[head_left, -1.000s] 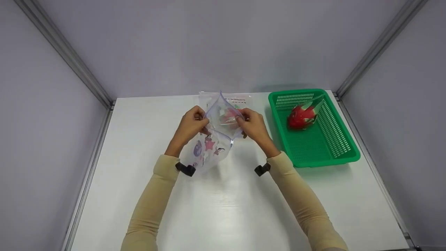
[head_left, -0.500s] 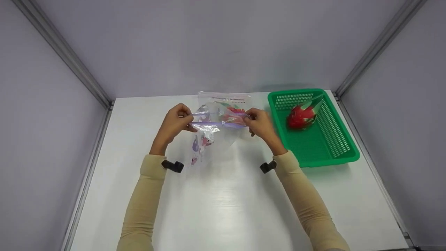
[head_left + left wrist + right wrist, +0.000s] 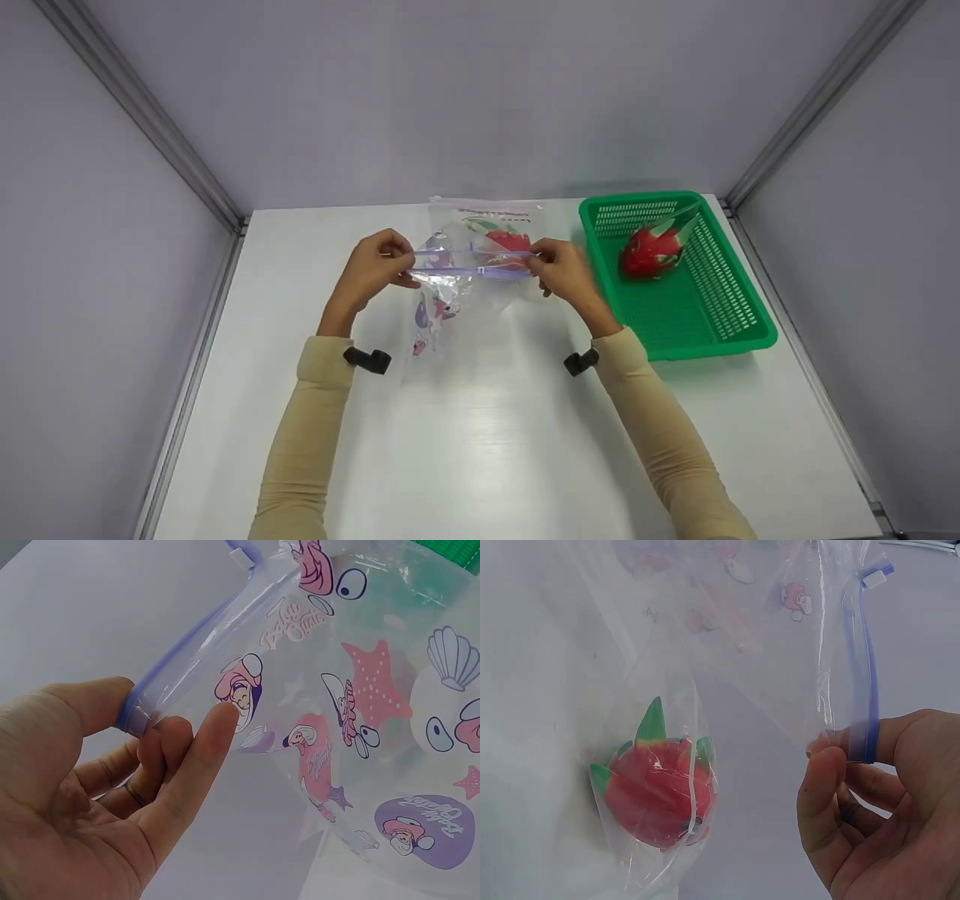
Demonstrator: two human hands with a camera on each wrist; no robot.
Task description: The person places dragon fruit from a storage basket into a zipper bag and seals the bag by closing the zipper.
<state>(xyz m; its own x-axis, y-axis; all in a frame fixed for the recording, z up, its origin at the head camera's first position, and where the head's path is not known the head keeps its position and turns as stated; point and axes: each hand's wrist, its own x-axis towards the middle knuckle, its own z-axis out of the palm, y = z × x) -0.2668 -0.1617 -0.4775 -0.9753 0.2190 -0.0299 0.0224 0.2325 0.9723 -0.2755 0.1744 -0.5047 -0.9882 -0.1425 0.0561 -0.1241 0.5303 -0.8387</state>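
A clear zip bag (image 3: 426, 315) with a purple zip strip and pink and purple cartoon prints hangs between both hands. My left hand (image 3: 371, 266) pinches one end of its mouth between thumb and fingers; my right hand (image 3: 564, 271) pinches the other end. The mouth is stretched into a narrow gap, and a small white slider (image 3: 241, 558) sits along the strip. Behind it, a second clear bag (image 3: 487, 210) lies on the table, with a red dragon fruit (image 3: 656, 795) with green tips inside. The held bag partly covers that fruit in the head view.
To the right stands a green plastic basket (image 3: 675, 352) with slotted sides, holding another dragon fruit (image 3: 649, 253). The white table (image 3: 465, 450) is bounded by grey panels (image 3: 480, 97) at the back and sides.
My hands have moved apart, the left one farther leftward. The bag's mouth has gone from a wide diamond to a narrow, taut gap. The basket and its fruit have stayed put.
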